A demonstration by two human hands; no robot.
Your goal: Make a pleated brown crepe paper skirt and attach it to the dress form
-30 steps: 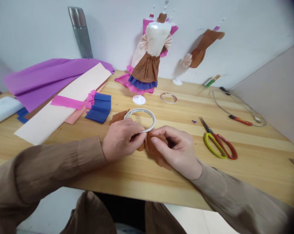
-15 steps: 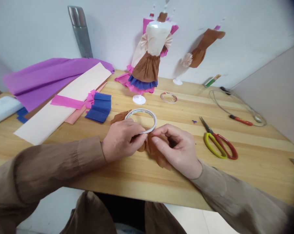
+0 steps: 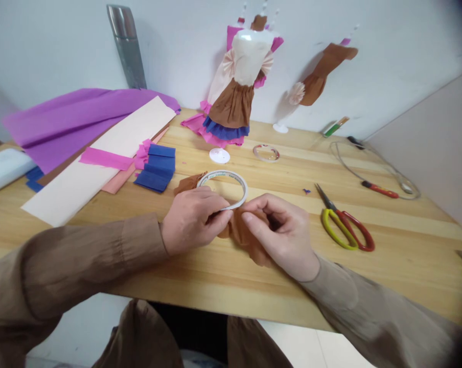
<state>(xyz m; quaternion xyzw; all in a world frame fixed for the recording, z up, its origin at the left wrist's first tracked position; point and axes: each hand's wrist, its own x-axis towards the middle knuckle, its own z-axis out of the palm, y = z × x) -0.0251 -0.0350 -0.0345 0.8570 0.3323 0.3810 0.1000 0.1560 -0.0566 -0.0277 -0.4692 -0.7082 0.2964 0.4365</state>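
My left hand (image 3: pixel 194 220) is closed, its thumb and fingers pinching the near edge of a white-rimmed roll of tape (image 3: pixel 245 190). The roll is tilted up over the table. Close to its right edge, my right hand (image 3: pixel 284 235) pinches gathered brown crepe paper (image 3: pixel 248 243) between thumb and forefinger. This paper hangs below the roll between both hands, and another brown part shows behind my left hand. My left fingers hide some of the paper, so I cannot tell how much of it they grip.
Scissors (image 3: pixel 340 220) lie to the right, beyond them a cable (image 3: pixel 336 151). Dressed paper figures (image 3: pixel 231 105) stand at the back, near a second tape roll (image 3: pixel 267 152). Purple crepe paper (image 3: pixel 81 120), a cream strip (image 3: pixel 104 156) and pleated blue paper (image 3: pixel 156 168) lie left, below a flask (image 3: pixel 127 48).
My right hand has shifted very slightly right with the brown paper. The left hand keeps its hold on the tape roll. The whole view has moved a little.
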